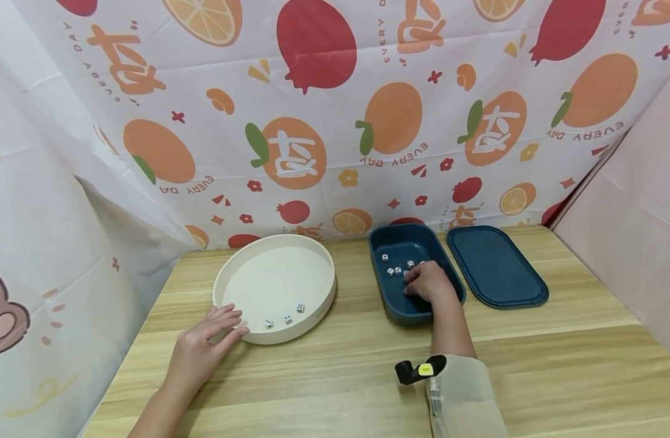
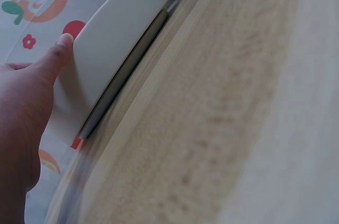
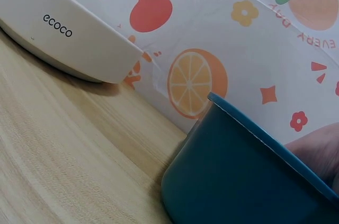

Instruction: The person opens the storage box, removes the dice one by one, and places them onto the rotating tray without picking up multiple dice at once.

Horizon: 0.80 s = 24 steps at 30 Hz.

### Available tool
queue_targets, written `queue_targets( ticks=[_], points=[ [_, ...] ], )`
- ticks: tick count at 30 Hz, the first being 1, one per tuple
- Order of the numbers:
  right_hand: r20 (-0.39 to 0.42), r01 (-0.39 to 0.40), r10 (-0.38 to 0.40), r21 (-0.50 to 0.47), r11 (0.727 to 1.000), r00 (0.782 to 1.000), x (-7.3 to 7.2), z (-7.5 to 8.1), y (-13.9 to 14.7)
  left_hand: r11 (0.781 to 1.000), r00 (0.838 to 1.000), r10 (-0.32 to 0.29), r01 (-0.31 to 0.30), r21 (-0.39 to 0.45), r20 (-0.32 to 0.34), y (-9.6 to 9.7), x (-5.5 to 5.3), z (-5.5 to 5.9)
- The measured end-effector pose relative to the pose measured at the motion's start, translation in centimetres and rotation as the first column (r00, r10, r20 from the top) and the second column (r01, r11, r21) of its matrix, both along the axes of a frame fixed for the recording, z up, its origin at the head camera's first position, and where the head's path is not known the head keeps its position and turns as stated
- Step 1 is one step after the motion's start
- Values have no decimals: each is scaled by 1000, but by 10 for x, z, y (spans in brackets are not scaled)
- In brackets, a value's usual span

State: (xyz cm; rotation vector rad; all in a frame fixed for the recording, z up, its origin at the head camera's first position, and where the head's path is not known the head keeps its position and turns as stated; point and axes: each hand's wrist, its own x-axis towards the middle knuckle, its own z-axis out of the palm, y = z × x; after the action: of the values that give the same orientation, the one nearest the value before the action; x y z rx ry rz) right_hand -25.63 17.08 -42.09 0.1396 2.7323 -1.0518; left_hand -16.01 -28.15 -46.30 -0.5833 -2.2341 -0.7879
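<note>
The left hand (image 1: 205, 337) rests at the edge of the round tray (image 1: 274, 274), its fingers loose and almost straight, maybe so the tray won't slide. Three dice (image 1: 300, 308) sit inside near its front. The right hand (image 1: 428, 283) dips into the blue box (image 1: 408, 249), where more dice (image 1: 390, 272) lie; its fingers bend down, but I can't tell if they pinch one. The lid (image 1: 496, 264) is off, flat on the table (image 1: 345, 377) beside the box, which likely leaves room to reach in. Only the head view shows the dice; the right wrist view lets you read "ecoco" on the tray.
</note>
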Motion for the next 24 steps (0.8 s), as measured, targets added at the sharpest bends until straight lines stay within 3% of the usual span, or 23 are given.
queue_targets(
  ticks=[8,15,24],
  points=[
    [0,15,-15,-29,999,1000,0,0,0,1000,1000,-4,4,3,-13,1,-2,1],
    [-13,34,-36,-111,993,999,1,2,-1,1000,1000,6,-6,2,17,-1,-3,2],
    [-57,47,-52,-80,996,997,-3,4,1,1000,1000,1,-1,4,18,-1,-4,2]
  ],
)
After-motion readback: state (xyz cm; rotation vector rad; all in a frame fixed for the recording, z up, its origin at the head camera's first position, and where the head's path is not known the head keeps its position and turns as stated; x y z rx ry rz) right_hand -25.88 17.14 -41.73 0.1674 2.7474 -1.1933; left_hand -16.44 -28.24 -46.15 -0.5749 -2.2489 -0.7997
